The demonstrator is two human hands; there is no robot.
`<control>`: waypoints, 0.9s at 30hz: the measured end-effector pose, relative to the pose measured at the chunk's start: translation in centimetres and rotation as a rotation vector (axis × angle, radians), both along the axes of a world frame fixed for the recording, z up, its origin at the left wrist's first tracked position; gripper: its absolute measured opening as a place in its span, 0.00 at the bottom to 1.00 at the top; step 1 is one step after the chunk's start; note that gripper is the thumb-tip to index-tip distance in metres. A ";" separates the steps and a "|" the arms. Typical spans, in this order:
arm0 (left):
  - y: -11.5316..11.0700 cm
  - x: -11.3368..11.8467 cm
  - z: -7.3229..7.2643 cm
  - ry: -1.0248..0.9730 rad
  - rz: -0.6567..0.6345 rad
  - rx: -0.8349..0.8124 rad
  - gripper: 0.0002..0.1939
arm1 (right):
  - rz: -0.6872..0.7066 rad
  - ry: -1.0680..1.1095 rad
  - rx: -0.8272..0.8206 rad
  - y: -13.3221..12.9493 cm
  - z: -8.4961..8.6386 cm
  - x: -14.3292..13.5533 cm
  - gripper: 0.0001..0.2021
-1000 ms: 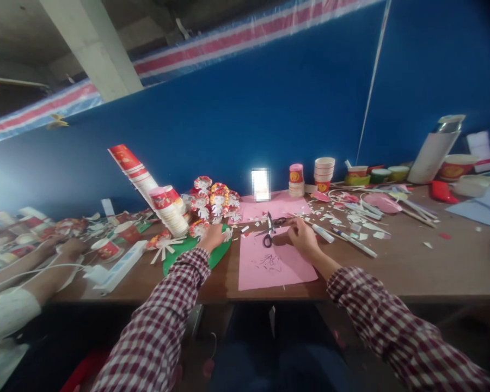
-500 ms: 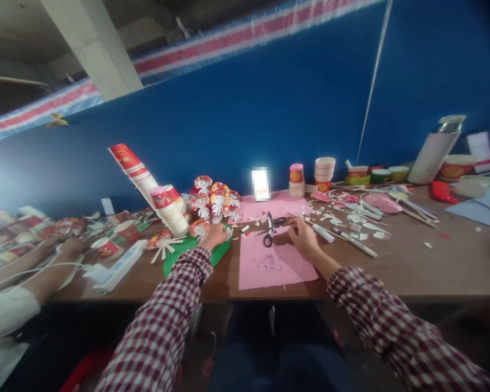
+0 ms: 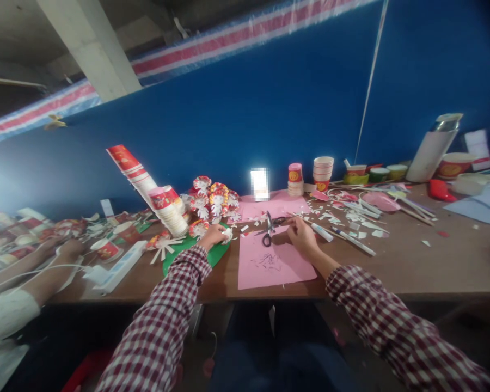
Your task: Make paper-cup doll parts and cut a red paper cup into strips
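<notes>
My left hand (image 3: 213,236) is over the green sheet (image 3: 219,256), fingers closed on a small white paper piece (image 3: 227,234) at their tips. Just behind it stand several red, yellow and white paper flower-like figures (image 3: 218,199). My right hand (image 3: 302,236) hovers above the right edge of a pink paper sheet (image 3: 251,277) with dark pen marks. Its fingers are pinched together; whatever may be between them is too small to make out. Black-handled scissors (image 3: 268,231) lie partly spread on the pink sheet, left of my right hand.
Stacked paper cups (image 3: 171,218) lean at the left, near a white power strip (image 3: 124,264) and another person's arms (image 3: 59,267). White paper scraps, pens (image 3: 357,243) and brushes litter the right. A tilted flask (image 3: 433,149) stands at the back right, before the blue wall.
The view has shifted very slightly. My left hand has drawn back a little to the left, and the white paper piece shows more clearly. My right hand and the scissors stay in place.
</notes>
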State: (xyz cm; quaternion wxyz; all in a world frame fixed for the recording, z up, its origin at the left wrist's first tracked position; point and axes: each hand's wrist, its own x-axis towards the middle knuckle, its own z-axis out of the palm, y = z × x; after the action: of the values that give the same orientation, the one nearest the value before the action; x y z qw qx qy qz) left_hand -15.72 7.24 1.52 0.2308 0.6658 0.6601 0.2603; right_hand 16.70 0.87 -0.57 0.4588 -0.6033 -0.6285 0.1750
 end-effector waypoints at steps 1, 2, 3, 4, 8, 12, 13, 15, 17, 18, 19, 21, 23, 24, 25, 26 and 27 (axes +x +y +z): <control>-0.1 0.0 0.0 -0.003 0.043 -0.006 0.14 | 0.004 -0.001 0.000 0.0 0.0 0.0 0.11; -0.2 -0.1 -0.1 -0.002 0.084 -0.012 0.15 | 0.006 -0.002 0.002 0.0 0.0 0.0 0.11; -0.4 0.0 0.0 -0.010 0.121 -0.019 0.17 | 0.006 -0.004 0.004 0.0 0.0 0.0 0.11; -0.5 0.0 0.0 -0.033 0.147 -0.027 0.18 | 0.003 -0.007 0.005 -0.1 0.0 0.0 0.11; -1.3 0.5 0.6 -0.294 0.184 -0.066 0.19 | -0.008 -0.029 -0.004 -0.2 0.2 0.0 0.11; -2.4 1.3 1.5 -0.446 0.176 -0.073 0.19 | -0.009 -0.032 0.002 -0.3 0.3 -0.1 0.11; -2.7 1.5 1.7 -0.472 0.166 -0.080 0.19 | -0.008 -0.027 0.001 -0.3 0.3 -0.1 0.11; -3.4 2.0 2.1 -0.559 0.146 -0.105 0.19 | -0.010 -0.019 -0.007 -0.3 0.3 -0.1 0.11; -4.1 2.6 2.4 -0.630 0.129 -0.126 0.18 | -0.012 -0.013 -0.012 -0.3 0.3 -0.1 0.11; -4.4 2.9 2.5 -0.646 0.124 -0.131 0.18 | -0.011 -0.009 -0.012 -0.3 0.3 -0.1 0.11; -4.8 3.3 2.6 -0.657 0.117 -0.135 0.17 | -0.009 -0.006 -0.013 -0.3 0.3 -0.1 0.11; -5.4 4.0 2.8 -0.674 0.096 -0.139 0.16 | -0.005 -0.003 -0.012 -0.3 0.2 -0.1 0.12; -6.0 4.7 3.0 -0.692 0.065 -0.136 0.14 | -0.005 -0.004 -0.005 -0.3 0.1 -0.1 0.12; -6.2 5.0 3.1 -0.696 0.053 -0.133 0.14 | -0.007 -0.002 -0.001 -0.3 0.1 -0.1 0.12; -6.4 5.3 3.2 -0.699 0.042 -0.130 0.13 | -0.007 0.002 0.001 -0.3 0.0 -0.1 0.12; -6.5 5.6 3.3 -0.699 0.034 -0.125 0.13 | -0.008 0.006 0.003 -0.3 0.0 -0.1 0.12; -6.6 5.8 3.4 -0.698 0.027 -0.119 0.12 | -0.008 0.009 0.003 -0.3 0.0 -0.1 0.11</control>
State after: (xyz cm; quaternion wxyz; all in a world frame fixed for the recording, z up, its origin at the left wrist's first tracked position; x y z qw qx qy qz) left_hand -9.94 0.60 4.94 0.4775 0.5132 0.5642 0.4364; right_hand 16.58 0.59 -0.59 0.4630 -0.6042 -0.6244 0.1749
